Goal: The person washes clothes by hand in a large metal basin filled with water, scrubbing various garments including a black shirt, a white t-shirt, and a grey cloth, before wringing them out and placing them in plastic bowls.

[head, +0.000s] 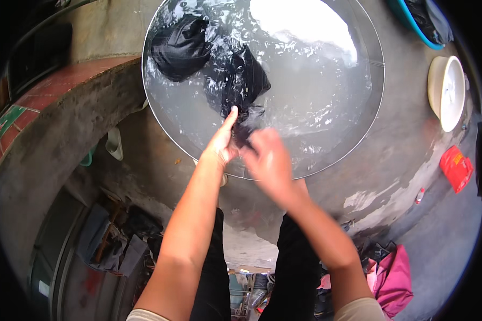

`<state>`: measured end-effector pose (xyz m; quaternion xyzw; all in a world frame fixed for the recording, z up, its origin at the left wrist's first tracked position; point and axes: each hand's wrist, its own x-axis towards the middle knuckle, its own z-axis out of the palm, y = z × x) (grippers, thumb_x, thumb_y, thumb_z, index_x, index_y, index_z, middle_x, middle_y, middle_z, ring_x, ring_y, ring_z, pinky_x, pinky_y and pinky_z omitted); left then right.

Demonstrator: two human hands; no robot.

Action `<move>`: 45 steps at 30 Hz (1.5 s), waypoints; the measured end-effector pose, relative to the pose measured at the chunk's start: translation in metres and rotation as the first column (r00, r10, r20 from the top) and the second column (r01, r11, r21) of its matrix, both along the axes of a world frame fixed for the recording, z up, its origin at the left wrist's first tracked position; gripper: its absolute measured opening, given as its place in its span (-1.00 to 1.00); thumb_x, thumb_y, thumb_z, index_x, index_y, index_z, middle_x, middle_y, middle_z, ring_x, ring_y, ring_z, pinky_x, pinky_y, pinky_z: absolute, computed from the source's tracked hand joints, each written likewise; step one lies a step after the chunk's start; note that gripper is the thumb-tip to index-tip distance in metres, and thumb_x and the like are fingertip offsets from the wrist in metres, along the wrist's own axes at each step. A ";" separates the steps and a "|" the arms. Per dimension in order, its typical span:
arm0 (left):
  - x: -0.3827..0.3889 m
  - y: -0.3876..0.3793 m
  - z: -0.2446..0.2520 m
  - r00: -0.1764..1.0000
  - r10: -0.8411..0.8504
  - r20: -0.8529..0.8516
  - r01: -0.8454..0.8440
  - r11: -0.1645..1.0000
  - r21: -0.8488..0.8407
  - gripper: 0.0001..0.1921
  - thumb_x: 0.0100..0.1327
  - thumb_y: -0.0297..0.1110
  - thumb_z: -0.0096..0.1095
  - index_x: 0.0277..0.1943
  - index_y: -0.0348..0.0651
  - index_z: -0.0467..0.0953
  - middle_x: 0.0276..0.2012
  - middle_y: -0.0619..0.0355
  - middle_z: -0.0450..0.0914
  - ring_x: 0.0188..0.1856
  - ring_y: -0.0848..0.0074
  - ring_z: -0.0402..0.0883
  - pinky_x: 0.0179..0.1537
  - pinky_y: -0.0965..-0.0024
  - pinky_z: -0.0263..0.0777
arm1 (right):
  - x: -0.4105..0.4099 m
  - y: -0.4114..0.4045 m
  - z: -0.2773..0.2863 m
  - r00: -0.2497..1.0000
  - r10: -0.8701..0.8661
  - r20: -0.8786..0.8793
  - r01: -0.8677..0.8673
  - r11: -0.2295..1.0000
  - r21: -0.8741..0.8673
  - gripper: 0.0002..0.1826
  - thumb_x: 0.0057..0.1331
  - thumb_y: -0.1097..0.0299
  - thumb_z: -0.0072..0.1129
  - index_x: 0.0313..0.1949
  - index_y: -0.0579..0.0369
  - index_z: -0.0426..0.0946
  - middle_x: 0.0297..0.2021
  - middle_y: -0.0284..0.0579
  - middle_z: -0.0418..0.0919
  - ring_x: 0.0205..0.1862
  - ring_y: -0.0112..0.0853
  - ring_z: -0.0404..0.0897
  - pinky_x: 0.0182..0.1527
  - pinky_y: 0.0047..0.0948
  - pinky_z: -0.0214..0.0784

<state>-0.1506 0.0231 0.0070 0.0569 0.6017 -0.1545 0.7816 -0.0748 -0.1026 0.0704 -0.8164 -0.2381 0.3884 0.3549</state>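
Observation:
A large round metal tub (375, 88) of cloudy water stands before me. Wet black cloth (247, 76) lies partly under the surface, its near end drawn towards the tub's near rim. My left hand (224, 138) grips that end from the left, thumb pointing up along the fabric. On the right, my right hand (271, 160) is blurred by motion, close to the same end; its fingers' hold is unclear. Another bunched black cloth (180, 50) floats at the tub's left side.
To the right stand a cream plastic basin (436, 88) and a blue tub (419, 30) holding dark cloth. A red bag (456, 168) and a small bottle (420, 196) lie on the concrete floor. A red-tiled ledge (72, 82) curves along the left, with a pale slipper (114, 143) below.

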 end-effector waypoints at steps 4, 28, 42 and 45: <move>0.011 -0.006 0.011 0.913 -0.379 -0.150 0.403 0.896 0.189 -0.52 0.34 0.10 0.20 0.04 -0.16 0.56 -0.16 0.09 0.66 -0.20 0.40 0.66 -0.13 0.28 0.57 | -0.020 0.021 0.092 0.996 0.087 0.014 -0.088 0.991 0.104 -0.69 0.19 0.05 0.28 -0.48 -0.05 0.46 -0.45 -0.13 0.35 -0.40 -0.17 0.50 -0.46 -0.17 0.38; -0.021 0.001 0.026 0.970 -0.130 -0.205 0.189 0.935 0.300 -0.09 0.29 0.11 0.27 0.50 -0.06 -0.08 0.47 0.03 0.04 0.48 0.14 -0.03 0.31 0.02 0.14 | 0.021 0.025 -0.088 0.984 0.134 0.116 -0.087 0.937 -0.340 -0.60 0.12 0.18 0.31 -0.10 0.16 0.56 -0.40 0.14 0.62 -0.28 0.04 0.64 -0.20 -0.03 0.50; 0.013 0.002 0.089 0.938 0.336 0.084 -0.346 0.893 0.289 -0.55 0.46 -0.08 0.04 0.22 -0.23 0.44 0.09 -0.06 0.58 0.03 0.27 0.63 0.10 0.19 0.52 | 0.068 0.089 0.037 0.957 0.122 0.262 -0.013 0.924 -0.382 -0.38 0.28 -0.23 0.04 -0.41 0.19 0.63 -0.46 0.13 0.65 -0.38 -0.02 0.68 -0.33 -0.08 0.52; 0.029 -0.001 0.140 0.945 0.235 0.227 -0.309 0.865 0.396 -0.66 0.44 -0.23 0.08 0.18 -0.17 0.45 0.04 0.17 0.58 0.08 0.45 0.56 0.19 0.30 0.41 | 0.115 0.022 -0.039 0.962 0.161 0.221 -0.044 0.890 -0.453 -0.45 0.27 -0.22 0.07 -0.23 0.08 0.61 -0.36 0.08 0.67 -0.25 -0.01 0.67 -0.20 -0.07 0.48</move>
